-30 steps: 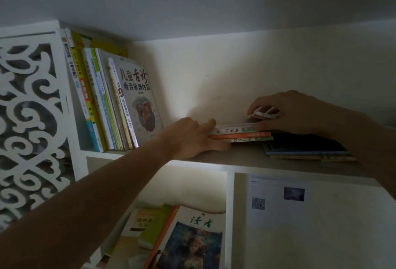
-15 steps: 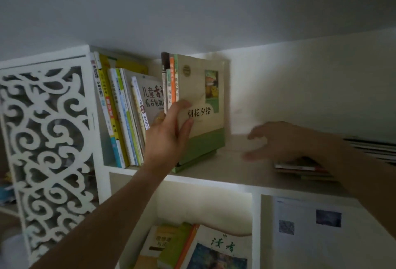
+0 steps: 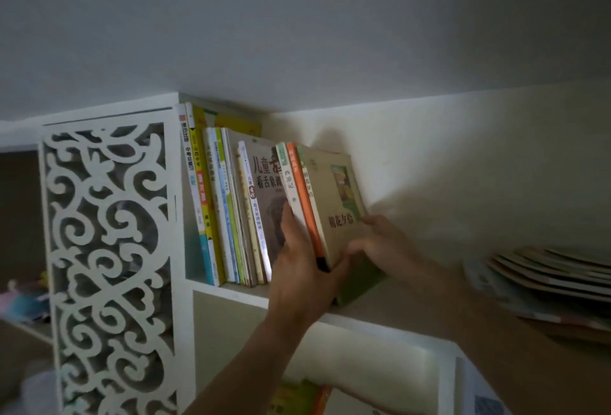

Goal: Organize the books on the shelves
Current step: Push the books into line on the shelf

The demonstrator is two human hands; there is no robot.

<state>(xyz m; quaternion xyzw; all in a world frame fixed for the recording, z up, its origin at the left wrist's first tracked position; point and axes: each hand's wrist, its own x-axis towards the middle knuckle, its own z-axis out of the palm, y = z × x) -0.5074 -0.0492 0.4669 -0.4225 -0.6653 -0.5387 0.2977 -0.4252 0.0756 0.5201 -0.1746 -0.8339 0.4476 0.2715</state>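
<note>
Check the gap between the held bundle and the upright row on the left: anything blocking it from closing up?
Only the left hand itself: its fingers lie between the bundle of three books and the row of upright books. No other object shows in that gap. The right hand grips the bundle's far side, clear of the path.

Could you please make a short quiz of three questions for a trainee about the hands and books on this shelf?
1. True or false: the beige-and-green book lies flat on the top shelf.
2. Which hand grips the spines of the small bundle? A) left hand B) right hand
3. Fill in: the flat stack of books lies at the shelf's ____ end.

Key: 1 false, it stands, tilted toward the upright row. 2 A. 3 right.
</note>
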